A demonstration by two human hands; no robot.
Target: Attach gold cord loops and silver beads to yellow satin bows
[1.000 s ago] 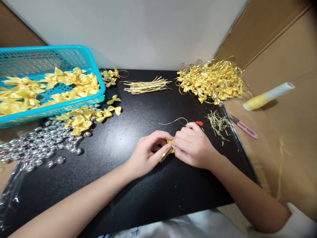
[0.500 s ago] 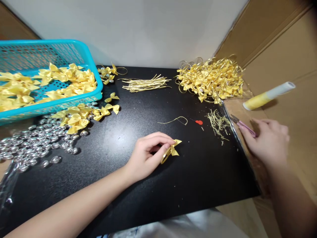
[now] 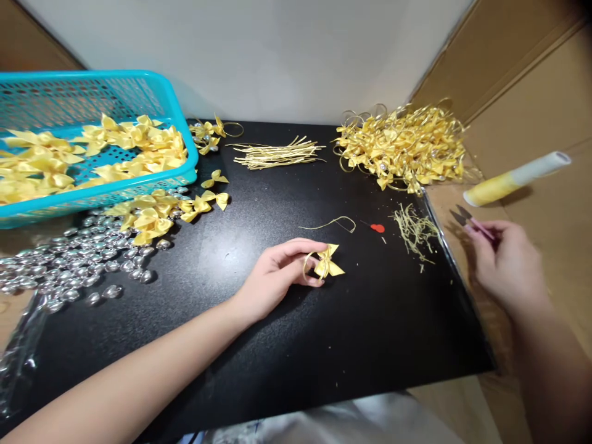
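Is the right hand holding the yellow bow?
No, the left hand holds the yellow ribbon bow, while the right hand holds small pink thread snips.

Bare forearms (image 3: 139, 382), white garment (image 3: 370, 422)

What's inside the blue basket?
Lots of yellow ribbon bows lie heaped in the blue basket. Whatever lies beneath the heap is covered, and its left end is out of view.

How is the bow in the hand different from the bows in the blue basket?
The held bow has a gold loop on it; the basket bows show none. The held bow is alone, pinched by the left hand over the black table; the basket bows lie heaped in the blue basket. Both are yellow ribbon bows.
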